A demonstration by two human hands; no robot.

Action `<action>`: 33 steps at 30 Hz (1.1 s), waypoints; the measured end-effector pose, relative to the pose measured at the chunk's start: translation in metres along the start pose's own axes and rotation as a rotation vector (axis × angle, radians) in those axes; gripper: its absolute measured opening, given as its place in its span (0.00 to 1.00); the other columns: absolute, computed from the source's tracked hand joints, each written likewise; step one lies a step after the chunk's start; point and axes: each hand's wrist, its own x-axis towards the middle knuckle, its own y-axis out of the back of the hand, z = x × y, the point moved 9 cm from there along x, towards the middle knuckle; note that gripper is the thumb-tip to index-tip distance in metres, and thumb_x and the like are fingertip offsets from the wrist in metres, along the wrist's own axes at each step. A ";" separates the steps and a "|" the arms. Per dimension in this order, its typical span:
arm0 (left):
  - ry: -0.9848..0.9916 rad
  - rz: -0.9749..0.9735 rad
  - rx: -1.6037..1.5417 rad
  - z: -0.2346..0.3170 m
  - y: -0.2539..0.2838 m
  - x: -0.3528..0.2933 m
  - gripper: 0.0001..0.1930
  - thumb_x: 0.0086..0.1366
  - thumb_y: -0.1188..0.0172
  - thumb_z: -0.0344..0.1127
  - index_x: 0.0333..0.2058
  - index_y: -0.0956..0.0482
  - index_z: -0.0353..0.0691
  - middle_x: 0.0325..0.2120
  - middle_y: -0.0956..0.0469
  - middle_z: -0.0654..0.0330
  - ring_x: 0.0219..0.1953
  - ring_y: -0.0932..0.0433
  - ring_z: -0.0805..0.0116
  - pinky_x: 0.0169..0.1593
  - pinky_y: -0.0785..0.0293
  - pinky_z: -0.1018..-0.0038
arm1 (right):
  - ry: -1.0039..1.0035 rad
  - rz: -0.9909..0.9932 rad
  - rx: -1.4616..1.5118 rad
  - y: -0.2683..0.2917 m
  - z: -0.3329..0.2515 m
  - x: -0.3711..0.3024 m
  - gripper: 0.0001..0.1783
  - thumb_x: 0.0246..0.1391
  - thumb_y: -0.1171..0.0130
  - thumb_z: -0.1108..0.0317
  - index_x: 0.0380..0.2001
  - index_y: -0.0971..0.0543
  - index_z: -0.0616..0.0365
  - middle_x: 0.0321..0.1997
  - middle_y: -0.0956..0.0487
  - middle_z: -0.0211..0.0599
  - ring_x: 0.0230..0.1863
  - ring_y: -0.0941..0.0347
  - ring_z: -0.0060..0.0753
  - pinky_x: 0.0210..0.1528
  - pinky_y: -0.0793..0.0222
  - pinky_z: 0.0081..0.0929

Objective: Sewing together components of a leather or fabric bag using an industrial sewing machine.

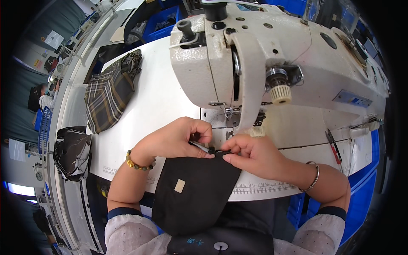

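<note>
A black fabric piece (199, 195) hangs over the table's front edge toward my lap, with a small beige rectangular patch (180, 185) on it. My left hand (180, 138) pinches its upper edge between thumb and curled fingers; a thin pale strip shows beside the thumb. Close by on the right, my right hand (255, 156) grips the same edge with thumb and fingers. Both hands are just in front of the needle area of a white sewing machine (255, 55), whose presser foot (231, 112) stands beyond them. The folds between my fingertips are partly hidden.
A plaid fabric piece (111, 93) lies on the left of the white table (157, 80). Dark folded fabric (73, 153) sits at its left edge. Red-handled snips (334, 146) lie at right. A printed ruler (263, 188) follows the front edge; blue bins (361, 208) stand below right.
</note>
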 end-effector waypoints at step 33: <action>0.003 0.030 0.260 -0.005 0.020 0.018 0.16 0.51 0.23 0.39 0.33 0.14 0.35 0.23 0.19 0.57 0.26 0.24 0.70 0.33 0.29 0.73 | 1.122 0.125 -1.129 -0.029 -0.057 -0.035 0.16 0.48 0.37 0.68 0.43 0.18 0.56 0.24 0.30 0.23 0.21 0.30 0.21 0.19 0.37 0.22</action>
